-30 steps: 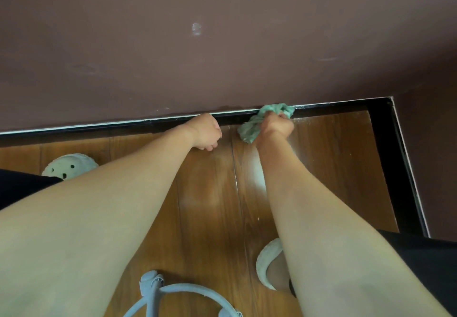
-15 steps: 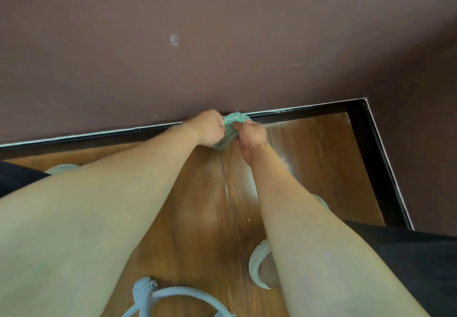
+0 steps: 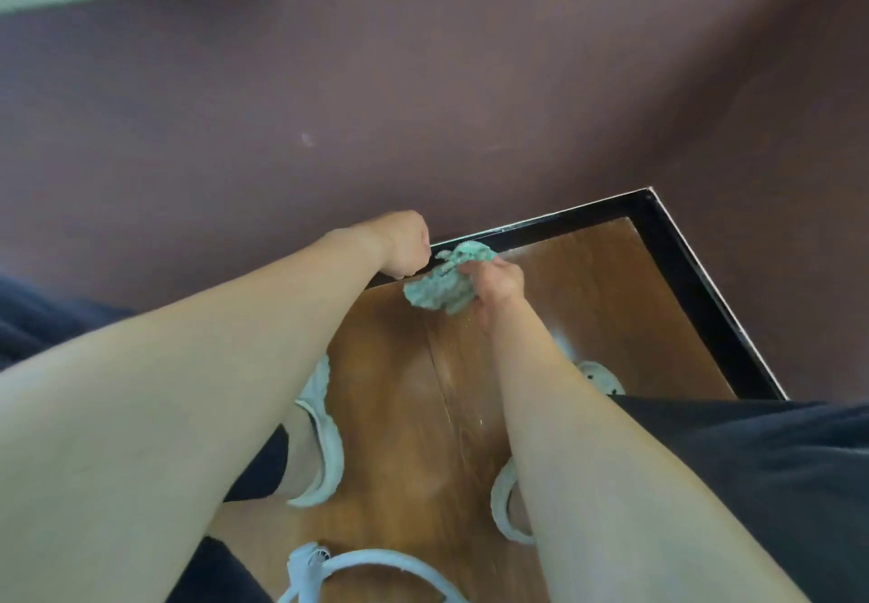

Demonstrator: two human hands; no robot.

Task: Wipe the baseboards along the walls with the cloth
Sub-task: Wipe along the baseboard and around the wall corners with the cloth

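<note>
By the baseboard point(image 3: 564, 222), your right hand point(image 3: 497, 284) clutches the wadded cloth point(image 3: 437, 290), left hand point(image 3: 405, 245) fisted; that small wad may miss dust.

Dim, soft — perhaps motion-blurred

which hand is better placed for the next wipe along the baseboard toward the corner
Right. The right hand grips the bunched cloth close to the black baseboard, and the stretch to the corner lies on its side. The left hand is a fist holding nothing visible.
</note>
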